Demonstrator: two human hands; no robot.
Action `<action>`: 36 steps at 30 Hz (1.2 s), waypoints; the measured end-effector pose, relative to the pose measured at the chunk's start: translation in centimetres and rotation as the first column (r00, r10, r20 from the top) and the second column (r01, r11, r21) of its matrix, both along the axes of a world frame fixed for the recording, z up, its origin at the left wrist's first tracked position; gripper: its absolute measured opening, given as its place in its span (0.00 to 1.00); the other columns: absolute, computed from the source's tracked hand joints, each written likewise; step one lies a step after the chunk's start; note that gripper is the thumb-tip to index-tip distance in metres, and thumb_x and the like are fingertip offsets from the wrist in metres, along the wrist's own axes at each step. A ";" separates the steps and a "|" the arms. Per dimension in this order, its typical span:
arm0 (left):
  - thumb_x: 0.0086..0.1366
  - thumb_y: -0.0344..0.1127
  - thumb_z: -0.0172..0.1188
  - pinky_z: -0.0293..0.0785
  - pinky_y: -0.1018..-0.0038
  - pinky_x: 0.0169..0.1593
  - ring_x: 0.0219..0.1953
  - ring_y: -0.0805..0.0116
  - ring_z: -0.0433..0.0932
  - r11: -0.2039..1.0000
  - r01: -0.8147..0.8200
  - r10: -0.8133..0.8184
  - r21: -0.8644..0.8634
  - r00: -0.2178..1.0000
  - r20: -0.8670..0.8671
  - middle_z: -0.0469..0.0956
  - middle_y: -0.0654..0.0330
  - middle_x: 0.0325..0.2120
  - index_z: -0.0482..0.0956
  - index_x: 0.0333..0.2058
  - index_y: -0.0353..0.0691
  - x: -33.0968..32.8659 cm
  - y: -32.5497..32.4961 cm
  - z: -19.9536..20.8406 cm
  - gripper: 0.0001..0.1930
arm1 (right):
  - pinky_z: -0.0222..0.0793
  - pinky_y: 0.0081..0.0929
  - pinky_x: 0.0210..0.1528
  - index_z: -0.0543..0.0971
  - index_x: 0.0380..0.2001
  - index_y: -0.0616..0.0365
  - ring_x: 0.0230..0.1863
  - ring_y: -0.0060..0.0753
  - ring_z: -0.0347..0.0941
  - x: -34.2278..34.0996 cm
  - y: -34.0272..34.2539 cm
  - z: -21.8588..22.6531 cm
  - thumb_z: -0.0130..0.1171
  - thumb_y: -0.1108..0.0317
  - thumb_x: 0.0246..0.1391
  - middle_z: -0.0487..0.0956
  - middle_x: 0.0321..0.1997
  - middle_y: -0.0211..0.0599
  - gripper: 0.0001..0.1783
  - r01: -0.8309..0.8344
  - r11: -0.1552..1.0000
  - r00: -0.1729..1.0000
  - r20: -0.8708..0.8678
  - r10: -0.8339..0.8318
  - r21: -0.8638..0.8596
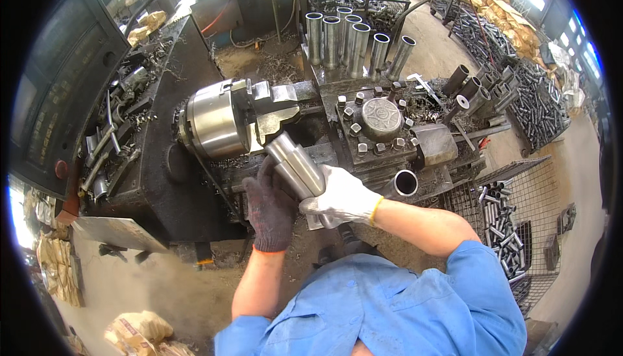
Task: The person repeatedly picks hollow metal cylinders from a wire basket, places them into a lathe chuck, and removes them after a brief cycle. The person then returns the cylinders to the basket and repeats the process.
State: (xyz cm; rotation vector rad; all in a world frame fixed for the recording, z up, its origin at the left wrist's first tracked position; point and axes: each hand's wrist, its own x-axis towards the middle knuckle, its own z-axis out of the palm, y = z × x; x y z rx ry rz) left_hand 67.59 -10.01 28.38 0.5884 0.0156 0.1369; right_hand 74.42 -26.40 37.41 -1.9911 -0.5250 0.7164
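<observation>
Slanting between my hands is a shiny stepped steel cylinder [296, 169], its narrower end toward the lathe chuck [217, 119]. My right hand [344, 197], in a white glove with a yellow cuff, is wrapped round the cylinder's near end. Along its left side lies my left hand [269, 210], in a dark glove with an orange cuff, fingers curved against the metal; part of that grip is hidden. Both hands are just in front of the chuck, whose jaws [259, 90] hold no visible workpiece. Right of it sits the square tool post [379, 119] with several bolts.
Several steel tubes [331, 41] stand upright behind the tool post. One tube [403, 184] stands by my right forearm. A caliper [425, 89] and darker tubes [477, 96] lie farther right. A wire basket [538, 194] holds metal parts. The headstock [156, 155] is at left.
</observation>
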 end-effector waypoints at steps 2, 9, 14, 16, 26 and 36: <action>0.78 0.59 0.55 0.59 0.56 0.78 0.72 0.53 0.66 0.976 0.068 -0.021 0.206 0.975 -0.220 0.69 0.48 0.69 0.64 0.72 0.38 1.7 -0.4 -0.3 0.36 | 0.78 0.40 0.56 0.76 0.59 0.67 0.50 0.50 0.83 1.1 -1.7 3.4 0.76 0.43 0.39 0.84 0.51 0.56 0.49 -0.040 0.999 0.997 0.062 0.040 -0.003; 0.75 0.41 0.64 0.73 0.66 0.65 0.58 0.62 0.76 0.773 -0.096 0.259 0.628 0.950 -0.174 0.78 0.52 0.58 0.74 0.65 0.39 8.1 -1.9 -0.7 0.25 | 0.79 0.45 0.58 0.72 0.66 0.55 0.54 0.53 0.83 14.3 -4.4 12.6 0.75 0.55 0.44 0.83 0.55 0.51 0.44 -0.135 0.943 0.544 0.772 0.328 -0.306; 0.79 0.39 0.55 0.79 0.66 0.60 0.54 0.64 0.82 0.596 -0.163 0.408 0.786 0.905 -0.122 0.81 0.57 0.54 0.78 0.59 0.36 2.2 3.2 -2.7 0.18 | 0.81 0.47 0.50 0.81 0.48 0.54 0.45 0.50 0.85 24.6 -1.6 8.3 0.73 0.62 0.48 0.85 0.43 0.46 0.23 0.117 0.647 0.223 0.655 0.722 -0.753; 0.78 0.41 0.55 0.83 0.66 0.54 0.51 0.62 0.85 0.485 -0.128 0.458 0.865 0.880 -0.127 0.82 0.57 0.51 0.79 0.57 0.37 -1.0 4.2 -5.4 0.17 | 0.83 0.44 0.51 0.85 0.47 0.56 0.48 0.49 0.87 27.4 -0.3 4.9 0.74 0.60 0.44 0.88 0.44 0.47 0.24 0.011 0.509 0.368 0.476 0.798 -0.861; 0.72 0.47 0.63 0.77 0.64 0.34 0.32 0.62 0.82 0.790 -0.547 0.580 0.276 0.521 -0.626 0.81 0.61 0.30 0.81 0.45 0.42 -18.4 10.0 -17.7 0.14 | 0.81 0.44 0.50 0.86 0.47 0.64 0.45 0.54 0.86 29.3 4.3 -2.7 0.75 0.49 0.38 0.88 0.44 0.56 0.35 -0.377 0.576 0.617 0.268 0.740 -0.725; 0.76 0.69 0.45 0.57 0.67 0.27 0.21 0.68 0.61 0.730 -0.643 0.668 0.231 0.601 -0.439 0.59 0.70 0.19 0.68 0.27 0.54 -24.1 18.0 -15.1 0.27 | 0.80 0.43 0.51 0.88 0.37 0.65 0.43 0.53 0.86 29.3 4.5 -1.5 0.75 0.44 0.41 0.87 0.39 0.58 0.32 -0.371 0.606 0.692 0.226 0.686 -0.704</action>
